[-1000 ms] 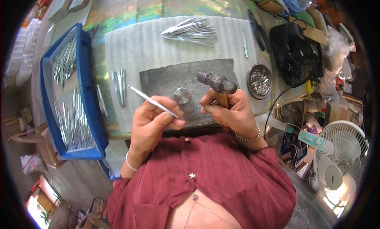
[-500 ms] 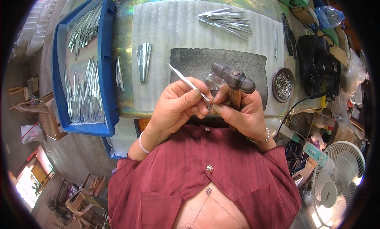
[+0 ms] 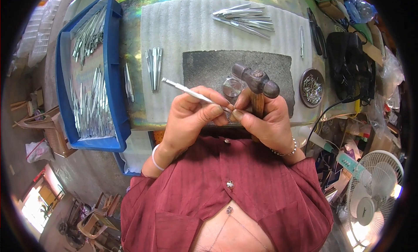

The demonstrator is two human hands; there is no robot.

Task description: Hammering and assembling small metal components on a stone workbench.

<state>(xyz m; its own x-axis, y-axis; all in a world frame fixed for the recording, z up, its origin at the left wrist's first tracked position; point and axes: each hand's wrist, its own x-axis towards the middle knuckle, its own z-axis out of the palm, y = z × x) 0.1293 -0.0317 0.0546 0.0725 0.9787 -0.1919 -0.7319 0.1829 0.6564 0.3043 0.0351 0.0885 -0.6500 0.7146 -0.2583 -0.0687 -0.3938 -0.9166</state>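
A slender silver metal rod point(image 3: 185, 89) is pinched between thumb and curled fingers of the left hand point(image 3: 189, 115), above the near edge of the bench point(image 3: 132, 38); its inner end is met by the right hand's point(image 3: 271, 119) fingertips, any small part there being indiscernible; a ball-peen hammer point(image 3: 257, 102) is gripped, head raised, by the same closed hand.

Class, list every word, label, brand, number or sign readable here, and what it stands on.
White fan: small dark mark at its centre, too small to read.
Hammer: faint mark on top, too blurred to read.
No other text can be made out.
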